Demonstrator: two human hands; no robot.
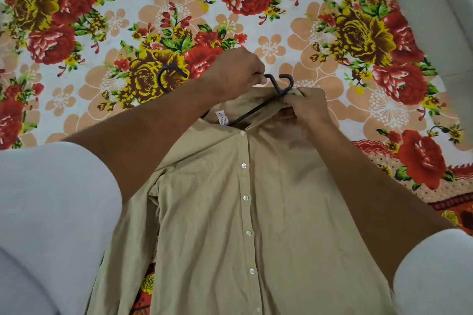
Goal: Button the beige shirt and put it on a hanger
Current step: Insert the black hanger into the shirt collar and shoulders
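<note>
Beige shirt (256, 212) flat on floral bedsheet (102, 20), lower centre of frame, placket buttoned down visible length. Black hanger (258, 110) half inside neck opening, hook (166, 77) left of centre, likely angled so one arm slips into shoulder first. Left hand (230, 74) closed on hanger top near centre, steering. Right hand (304, 110) pinching collar, right of centre, holding opening wide for entry. Hanging not yet finished.

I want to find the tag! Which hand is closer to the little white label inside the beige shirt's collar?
Left. The left hand sits just above the label; the right hand is farther right.
</note>
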